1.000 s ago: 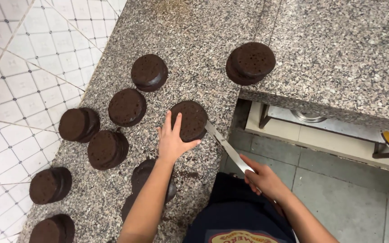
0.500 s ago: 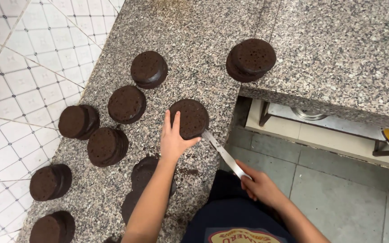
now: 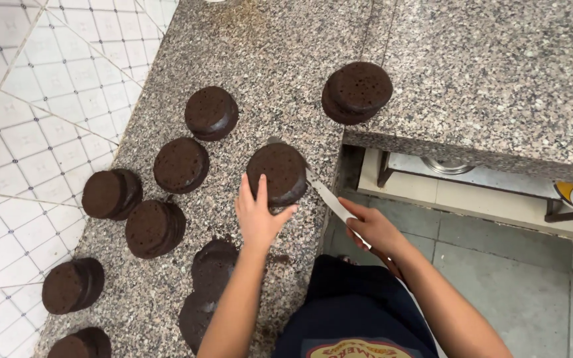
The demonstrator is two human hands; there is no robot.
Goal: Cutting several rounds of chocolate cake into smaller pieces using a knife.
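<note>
1. Head view: since the earlier frame the knife [image 3: 323, 192] has gone deeper into the round chocolate cake [image 3: 278, 174]; its tip now shows at the cake's far-left edge.
2. The left hand [image 3: 258, 215] lies open, fingers spread on the cake's near side, pressing it on the granite counter [image 3: 260, 59].
3. The right hand [image 3: 373, 229] is closed around the knife handle, right of and nearer than the cake.
4. The blade's long axis runs from near-right to far-left through the cake's side, level with the counter. The left hand is nearer.

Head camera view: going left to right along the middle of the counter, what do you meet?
Tiled wall → leaning dark cake stack → flat dark cake → left hand on cake → knife → right hand.
</note>
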